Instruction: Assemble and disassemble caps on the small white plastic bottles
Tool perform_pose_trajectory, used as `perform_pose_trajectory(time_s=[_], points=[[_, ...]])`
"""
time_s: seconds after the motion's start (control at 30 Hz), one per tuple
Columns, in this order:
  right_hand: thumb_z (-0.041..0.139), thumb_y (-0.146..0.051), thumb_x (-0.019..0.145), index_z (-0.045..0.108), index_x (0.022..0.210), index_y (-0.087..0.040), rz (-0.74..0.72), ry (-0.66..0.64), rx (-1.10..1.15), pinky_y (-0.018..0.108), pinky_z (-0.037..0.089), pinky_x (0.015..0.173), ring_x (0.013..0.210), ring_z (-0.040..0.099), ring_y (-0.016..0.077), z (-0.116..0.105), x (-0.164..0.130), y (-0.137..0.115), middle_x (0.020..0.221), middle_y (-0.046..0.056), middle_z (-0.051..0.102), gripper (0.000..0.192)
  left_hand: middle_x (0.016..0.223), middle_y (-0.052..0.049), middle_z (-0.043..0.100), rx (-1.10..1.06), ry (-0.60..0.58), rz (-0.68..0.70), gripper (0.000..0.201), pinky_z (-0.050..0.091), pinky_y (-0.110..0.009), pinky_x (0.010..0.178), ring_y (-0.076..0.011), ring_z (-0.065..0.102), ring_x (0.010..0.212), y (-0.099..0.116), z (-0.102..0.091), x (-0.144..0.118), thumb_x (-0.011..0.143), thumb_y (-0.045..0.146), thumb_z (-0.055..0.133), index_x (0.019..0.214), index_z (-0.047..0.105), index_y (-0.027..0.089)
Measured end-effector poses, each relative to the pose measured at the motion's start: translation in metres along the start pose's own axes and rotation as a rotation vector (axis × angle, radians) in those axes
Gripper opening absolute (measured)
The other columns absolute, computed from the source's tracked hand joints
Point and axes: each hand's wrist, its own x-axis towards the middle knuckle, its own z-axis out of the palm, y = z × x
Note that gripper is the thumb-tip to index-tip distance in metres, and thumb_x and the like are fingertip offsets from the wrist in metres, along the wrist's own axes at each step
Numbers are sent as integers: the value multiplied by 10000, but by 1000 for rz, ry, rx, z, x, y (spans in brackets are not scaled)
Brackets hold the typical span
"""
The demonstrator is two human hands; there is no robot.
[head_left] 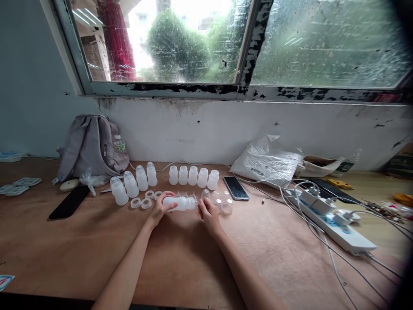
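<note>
A frosted white baby bottle [180, 203] lies sideways in the air just above the table, its teat end pointing right. Wrapped round its base end is my left hand [158, 211]. My right hand [209, 214] is closed in a pinch at the clear teat tip; the exact contact is partly hidden by the fingers. Behind the bottle stand several clear teats [185, 194]. White collar rings [146, 203] lie beside my left hand, and clear caps [227, 209] beside my right. Open bottle bodies [192, 175] form a row farther back; capped bottles [130, 184] stand at left.
A grey backpack [88, 146] leans on the wall at left, with a black phone [69, 202] before it. To the right are another phone [236, 188], a silvery plastic bag [266, 161] and a power strip [335, 228] with trailing cables.
</note>
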Motion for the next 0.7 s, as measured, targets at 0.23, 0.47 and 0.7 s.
perform_pose_trajectory(time_s=[0.23,0.47,0.7], points=[[428,-408,821,439,658,-196,7,18,59,204,316,396,399,396,78,-2,0,-7,511,-56,418,267,832,-18,519,-87,118,-34,281,383,-178,395,-133,530,644,-5,-4,3,666,397,586,834,536,178],[454,-401,801,489,734,-193,-29,25,67,214,333,394,401,433,80,-2,1,-7,584,-42,438,221,816,-11,516,-40,102,-32,271,377,-168,381,-122,521,628,-8,-4,5,652,380,608,818,542,176],[440,-393,818,485,765,-195,-50,-21,38,214,344,399,420,445,87,1,-1,-7,616,-25,454,210,801,-14,508,2,69,-13,267,395,-169,398,-128,512,652,-6,-2,3,660,361,613,835,538,173]])
